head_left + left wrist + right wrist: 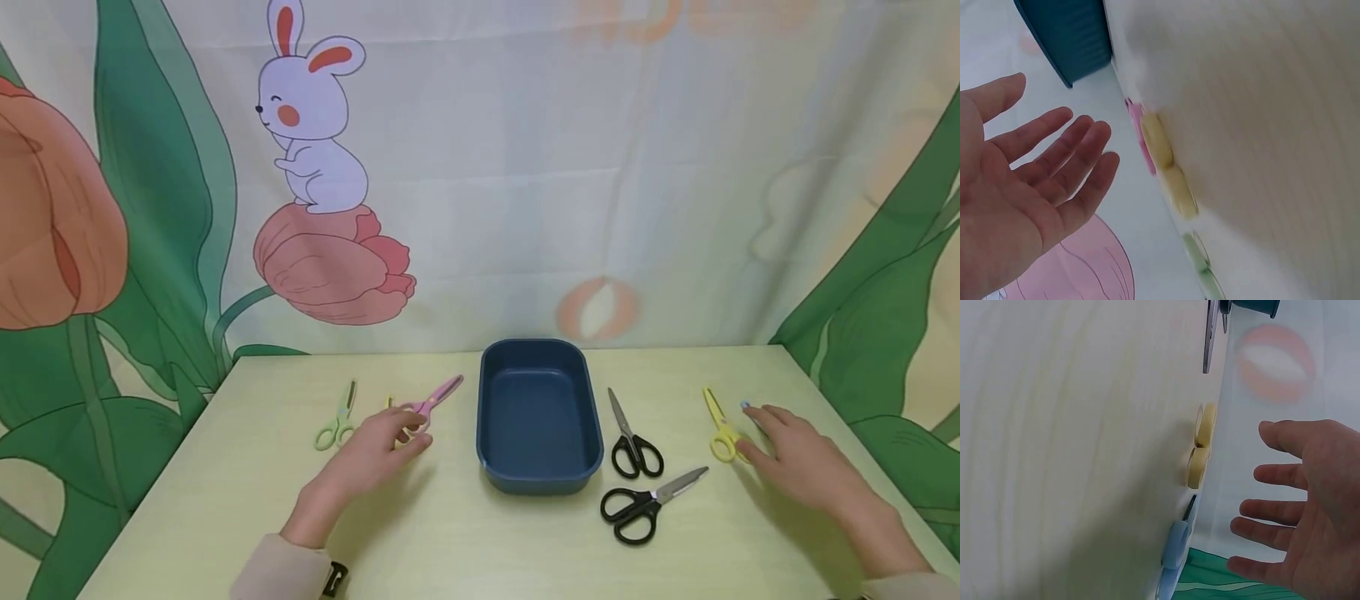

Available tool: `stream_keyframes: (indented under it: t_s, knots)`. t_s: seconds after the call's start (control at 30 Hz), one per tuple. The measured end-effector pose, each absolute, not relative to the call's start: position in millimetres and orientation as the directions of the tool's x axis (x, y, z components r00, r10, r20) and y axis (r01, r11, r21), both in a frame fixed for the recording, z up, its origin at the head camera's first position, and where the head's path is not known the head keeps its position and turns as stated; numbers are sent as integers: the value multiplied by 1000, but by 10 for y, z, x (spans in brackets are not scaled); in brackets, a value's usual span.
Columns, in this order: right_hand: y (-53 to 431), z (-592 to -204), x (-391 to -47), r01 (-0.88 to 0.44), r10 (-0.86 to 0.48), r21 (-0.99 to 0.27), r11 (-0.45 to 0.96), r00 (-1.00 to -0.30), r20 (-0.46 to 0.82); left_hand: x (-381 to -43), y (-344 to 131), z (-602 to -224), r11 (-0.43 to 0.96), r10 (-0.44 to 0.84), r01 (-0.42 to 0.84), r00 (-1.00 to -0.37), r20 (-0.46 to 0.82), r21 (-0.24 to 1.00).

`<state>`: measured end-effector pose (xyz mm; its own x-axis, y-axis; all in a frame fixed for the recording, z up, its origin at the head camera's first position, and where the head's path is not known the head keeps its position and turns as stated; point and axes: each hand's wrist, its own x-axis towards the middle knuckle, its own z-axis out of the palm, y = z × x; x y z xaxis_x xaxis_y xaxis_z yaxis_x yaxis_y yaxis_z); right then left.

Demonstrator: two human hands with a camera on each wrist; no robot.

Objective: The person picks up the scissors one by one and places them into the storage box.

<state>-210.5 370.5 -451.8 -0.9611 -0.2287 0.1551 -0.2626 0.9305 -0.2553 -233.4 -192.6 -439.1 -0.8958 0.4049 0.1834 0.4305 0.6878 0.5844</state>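
Observation:
My left hand is held over the left side of the table, its fingers spread and slightly bent with nothing in them. Beneath and beyond it lie pink scissors and yellow scissors, the latter mostly hidden by the hand in the head view. Green scissors rest to its left. On the other side, my right hand hovers with fingers loosely extended, also holding nothing. Another pair of yellow scissors lies at its thumb side. Blue scissors sit below the right hand, largely covered in the head view.
A deep dark-blue container stands at the middle of the table. To its right are two pairs of black-handled scissors, one pointing to the back and one pointing right. A printed curtain hangs behind.

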Motion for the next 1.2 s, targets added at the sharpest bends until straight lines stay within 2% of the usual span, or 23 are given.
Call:
stream_keyframes:
  t_s: [0.57, 0.97, 1.2]
  knots:
    - [3431, -4427, -2142, -310, -266, -271, 911, -945, 188, -2345, -1537, -4379, 632, 299, 359, -930, 212, 686]
    - [3081, -4426, -2201, -366, -331, -253, 895, -928, 171, -2312, -1326, -4406, 564, 329, 329, -931, 160, 757]
    - [2868, -4448, -2203, -366, -342, -250, 896, -930, 134, -2327, -1258, -4453, 496, 301, 251, -948, 106, 831]
